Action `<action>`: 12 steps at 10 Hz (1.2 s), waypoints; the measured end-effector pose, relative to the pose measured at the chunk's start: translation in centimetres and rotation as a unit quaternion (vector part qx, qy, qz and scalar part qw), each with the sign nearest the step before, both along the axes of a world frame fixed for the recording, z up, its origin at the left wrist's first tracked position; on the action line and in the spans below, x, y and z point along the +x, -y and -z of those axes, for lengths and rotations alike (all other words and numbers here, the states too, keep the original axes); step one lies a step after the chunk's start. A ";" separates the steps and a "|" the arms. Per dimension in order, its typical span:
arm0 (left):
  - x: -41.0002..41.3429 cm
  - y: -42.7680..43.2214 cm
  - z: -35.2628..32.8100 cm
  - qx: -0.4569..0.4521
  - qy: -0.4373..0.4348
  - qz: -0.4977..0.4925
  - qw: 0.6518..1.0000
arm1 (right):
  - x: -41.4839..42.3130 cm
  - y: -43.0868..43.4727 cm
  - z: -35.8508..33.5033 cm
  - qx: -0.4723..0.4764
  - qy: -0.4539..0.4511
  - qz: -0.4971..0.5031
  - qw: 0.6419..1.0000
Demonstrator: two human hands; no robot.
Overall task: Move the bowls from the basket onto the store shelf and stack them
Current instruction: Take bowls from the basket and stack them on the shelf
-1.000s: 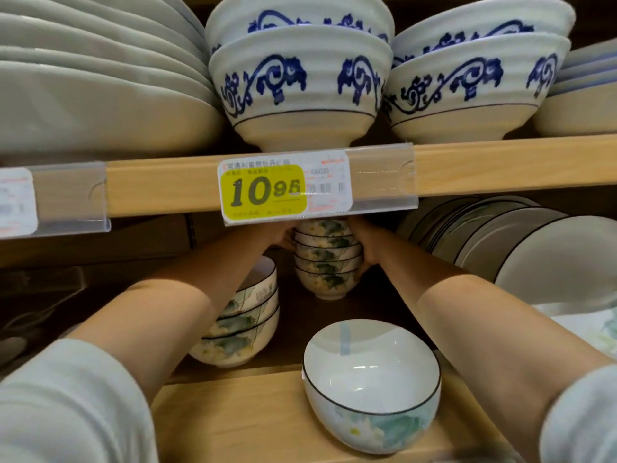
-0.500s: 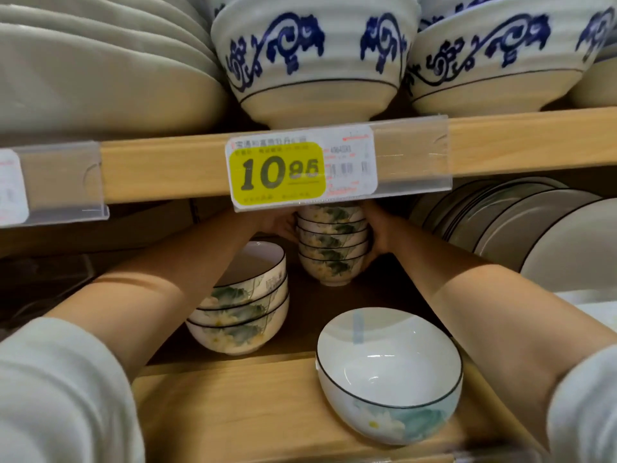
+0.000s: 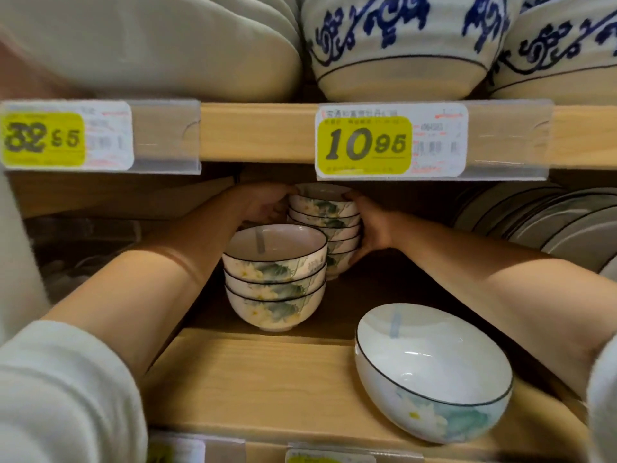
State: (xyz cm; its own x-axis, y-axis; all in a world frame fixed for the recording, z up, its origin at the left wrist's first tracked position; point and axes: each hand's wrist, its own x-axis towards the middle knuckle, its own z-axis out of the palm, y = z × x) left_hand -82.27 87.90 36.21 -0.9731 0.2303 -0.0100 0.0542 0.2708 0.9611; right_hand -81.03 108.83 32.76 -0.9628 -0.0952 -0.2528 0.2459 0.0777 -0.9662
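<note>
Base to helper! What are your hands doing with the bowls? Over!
Copy: left hand and right hand grip tall stack, far back. Just in front, short stack. Close overhead, upper shelf.

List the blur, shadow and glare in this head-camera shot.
Head view: motion blur smears the 32.95 price tag and the blue-patterned bowls above. Head view: the lower shelf is shadowed at its back, dimming the left hand and right hand gripping the tall bowl stack. Head view: small glare spots sit inside the large white bowl; the near sleeve is soft.
</note>
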 end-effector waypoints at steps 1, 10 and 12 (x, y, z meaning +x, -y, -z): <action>0.2 1.1 0.0 0.019 0.006 0.015 1.000 | -0.8 0.8 0.2 0.004 0.002 0.008 1.000; -0.8 5.6 2.2 0.043 0.002 -0.121 0.992 | -2.4 6.9 -0.1 0.033 -0.027 0.004 0.999; -0.7 5.1 2.0 0.130 0.037 -0.061 0.989 | -2.3 7.6 -0.7 -0.015 -0.196 0.049 0.979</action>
State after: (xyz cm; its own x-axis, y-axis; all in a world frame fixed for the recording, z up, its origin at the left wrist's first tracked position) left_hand -83.01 82.78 34.23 -0.9926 0.1154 -0.0374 -0.0360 0.0143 0.9992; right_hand -83.29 101.23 33.48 -0.9902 0.0000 0.1393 -0.1392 0.0417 -0.9894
